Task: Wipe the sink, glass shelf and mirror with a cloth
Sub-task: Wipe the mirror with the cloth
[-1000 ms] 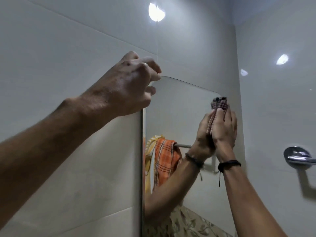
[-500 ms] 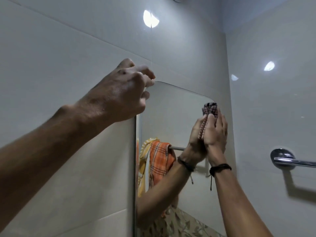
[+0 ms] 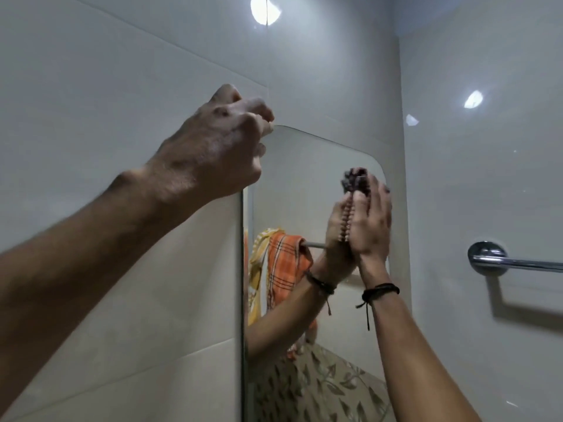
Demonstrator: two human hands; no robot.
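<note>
The wall mirror (image 3: 304, 184) hangs on pale tiles, with rounded top corners. My left hand (image 3: 213, 147) has its fingers curled round the mirror's top left corner. My right hand (image 3: 371, 226) lies flat with straight fingers against the glass near the upper right and presses a dark checked cloth (image 3: 355, 178) onto it. The cloth bunches out above my fingertips. A black cord band sits on my right wrist. Sink and glass shelf are out of view.
A chrome towel bar (image 3: 518, 264) juts from the right wall, close to my right forearm. The mirror reflects my arm, an orange checked towel (image 3: 286, 269) on a rail, and leaf-patterned tiles. The walls meet in a corner just right of the mirror.
My right hand has slid the cloth slightly left and down on the glass. My left hand keeps its hold on the mirror's corner. The view has shifted a little.
</note>
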